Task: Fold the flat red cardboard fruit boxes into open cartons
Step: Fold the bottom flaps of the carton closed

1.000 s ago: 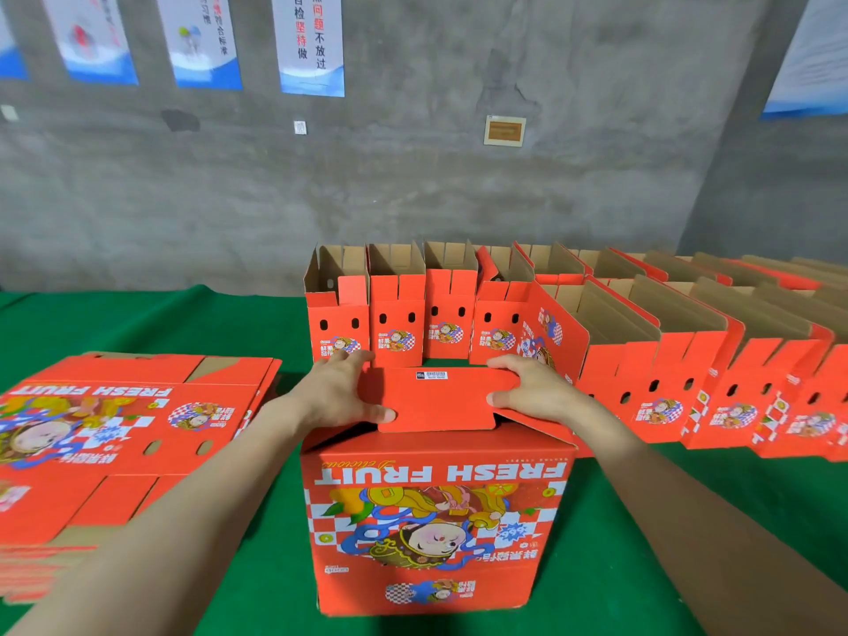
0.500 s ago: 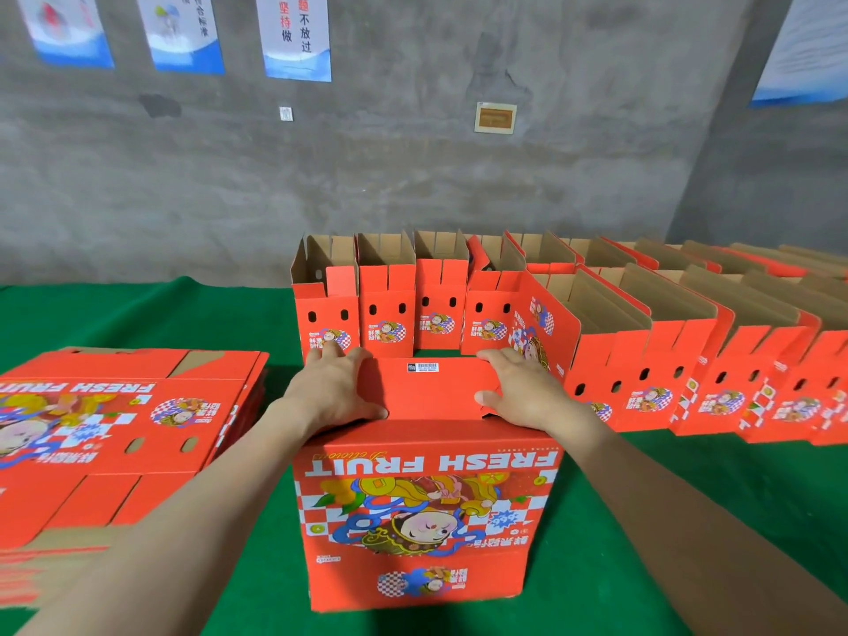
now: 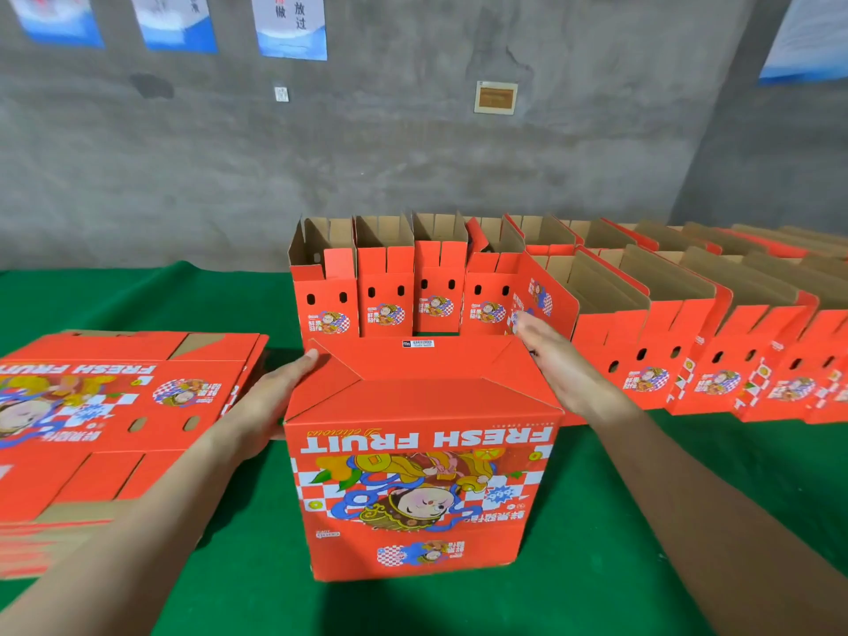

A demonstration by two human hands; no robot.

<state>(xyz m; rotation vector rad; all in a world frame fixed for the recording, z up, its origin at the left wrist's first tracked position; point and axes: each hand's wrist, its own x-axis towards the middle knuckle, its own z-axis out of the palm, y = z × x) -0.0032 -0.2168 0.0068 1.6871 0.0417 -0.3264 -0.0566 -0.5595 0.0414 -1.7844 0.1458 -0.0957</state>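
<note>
Both hands have slid off the top flaps, where they pressed a moment ago, and out to the sides of the box. Now the left hand (image 3: 270, 401) lies with its fingers straight against the box's left face, fingertips at the far left corner. The right hand (image 3: 564, 374) is spread beside the right top edge, fingers straight and blurred; whether it touches the cardboard cannot be told. Between them the red fruit box (image 3: 422, 475) stands on the near middle of the green desk (image 3: 596, 521), its print upside down and its folded flaps (image 3: 422, 378) closed flat on top. A stack of flat boxes (image 3: 114, 406) lies just left of it. Beyond and to the right, open cartons (image 3: 688, 342) stand in rows. Posters (image 3: 291, 25) hang on the grey wall.
</note>
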